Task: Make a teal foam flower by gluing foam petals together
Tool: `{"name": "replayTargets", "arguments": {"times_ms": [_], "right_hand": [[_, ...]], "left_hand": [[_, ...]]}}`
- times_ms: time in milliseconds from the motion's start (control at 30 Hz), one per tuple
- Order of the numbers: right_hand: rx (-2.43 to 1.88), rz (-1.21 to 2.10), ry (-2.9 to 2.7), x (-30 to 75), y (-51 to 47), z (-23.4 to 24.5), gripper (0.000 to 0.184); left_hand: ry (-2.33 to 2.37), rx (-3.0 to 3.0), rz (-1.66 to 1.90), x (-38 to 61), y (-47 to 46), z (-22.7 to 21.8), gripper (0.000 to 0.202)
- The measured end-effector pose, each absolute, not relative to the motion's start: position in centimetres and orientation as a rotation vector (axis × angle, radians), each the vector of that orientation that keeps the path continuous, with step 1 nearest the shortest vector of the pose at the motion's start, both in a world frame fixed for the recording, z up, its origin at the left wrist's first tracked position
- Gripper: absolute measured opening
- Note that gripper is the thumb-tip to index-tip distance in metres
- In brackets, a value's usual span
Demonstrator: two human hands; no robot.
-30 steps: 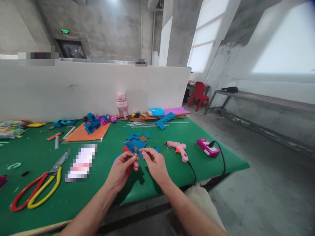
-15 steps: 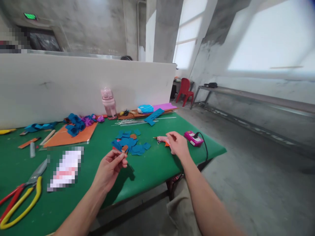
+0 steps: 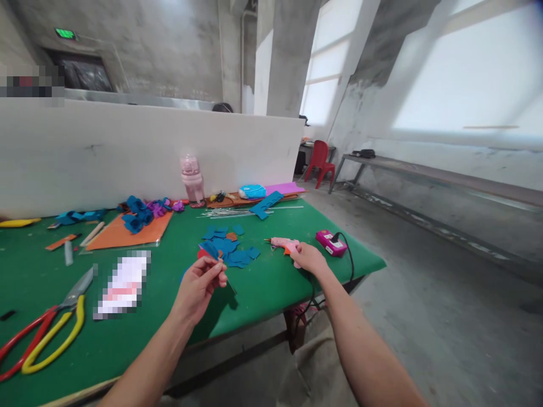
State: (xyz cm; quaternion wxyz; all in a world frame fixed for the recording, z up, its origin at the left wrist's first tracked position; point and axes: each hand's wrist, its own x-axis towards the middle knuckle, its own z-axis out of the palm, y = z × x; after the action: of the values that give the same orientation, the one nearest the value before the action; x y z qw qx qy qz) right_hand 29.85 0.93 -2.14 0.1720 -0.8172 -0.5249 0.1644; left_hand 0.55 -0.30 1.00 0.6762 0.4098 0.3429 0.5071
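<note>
Leftmost on the green counter (image 3: 258, 291), a pair of scissors (image 3: 75, 293) with one red and one yellow handle lies with its blades pointing away from the person. Behind it are a short orange strip (image 3: 60, 242) and a twisted blue strip (image 3: 80, 217). Next come a blurred-out pale sheet (image 3: 123, 285) and, farther back, an orange sheet (image 3: 110, 239) with blue curls (image 3: 138, 217) and purple curls (image 3: 156, 209) heaped toward its far edge. A pink bottle (image 3: 193, 181) stands just beside the white partition (image 3: 139, 147). In front, the left hand (image 3: 201, 285) has thumb and fingers pinched together on a small blue felt piece (image 3: 210, 249), near a loose pile of cut blue pieces (image 3: 237, 257). Thin wires (image 3: 224, 213), a blue packet (image 3: 253, 191) and a notched blue strip (image 3: 266, 204) lie toward the back. Right of the pile, the right hand (image 3: 311, 259) is closed around the handle of a pink glue gun (image 3: 279, 243), whose nozzle points left; whether the gun is lifted or resting, I cannot tell. Near that hand, farther right, sits a magenta box (image 3: 331, 243) with a black cord (image 3: 351, 260).
</note>
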Motion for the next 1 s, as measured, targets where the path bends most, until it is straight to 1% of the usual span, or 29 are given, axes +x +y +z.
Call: {"name": "replayTargets", "arguments": {"times_ms": [100,133,200,267,367,433,533,600,800,1000], "right_hand": [[-2.267,0.369,-1.469,29.7,0.9,-2.6,0.023],[-2.216,0.391,-1.431,29.5,0.7,-2.7,0.022],[-2.016,0.586,-1.307,28.9,0.4,-2.7,0.019],[-1.715,0.809,-1.138,27.6,-0.1,-2.4,0.020],[-1.377,0.980,-1.023,24.9,-0.8,-1.2,0.032],[-1.236,1.148,-1.046,23.2,-1.2,-0.4,0.036],[-1.159,1.317,-1.054,21.1,-1.8,0.6,0.034],[-1.136,1.277,-1.119,20.2,-2.1,0.9,0.034],[-1.129,1.007,-1.468,18.6,-2.8,0.9,0.035],[-1.173,0.819,-1.707,18.0,-3.6,1.2,0.028]], "left_hand": [[0.773,0.901,1.161,0.1,-0.4,0.3,0.019],[0.776,0.897,1.167,-0.1,-0.3,0.1,0.019],[0.791,0.891,1.190,-0.5,-0.2,-0.2,0.019],[0.822,0.885,1.226,-0.8,0.0,-0.4,0.019],[0.872,0.876,1.277,-1.0,0.2,-0.4,0.019],[0.883,0.870,1.292,-1.0,0.3,-0.4,0.020],[0.876,0.860,1.297,-0.9,0.3,-0.6,0.021],[0.867,0.863,1.292,-0.9,0.3,-0.7,0.020],[0.858,0.883,1.289,-0.9,0.4,-0.9,0.019],[0.879,0.887,1.302,-1.0,0.5,-1.2,0.019]]}}
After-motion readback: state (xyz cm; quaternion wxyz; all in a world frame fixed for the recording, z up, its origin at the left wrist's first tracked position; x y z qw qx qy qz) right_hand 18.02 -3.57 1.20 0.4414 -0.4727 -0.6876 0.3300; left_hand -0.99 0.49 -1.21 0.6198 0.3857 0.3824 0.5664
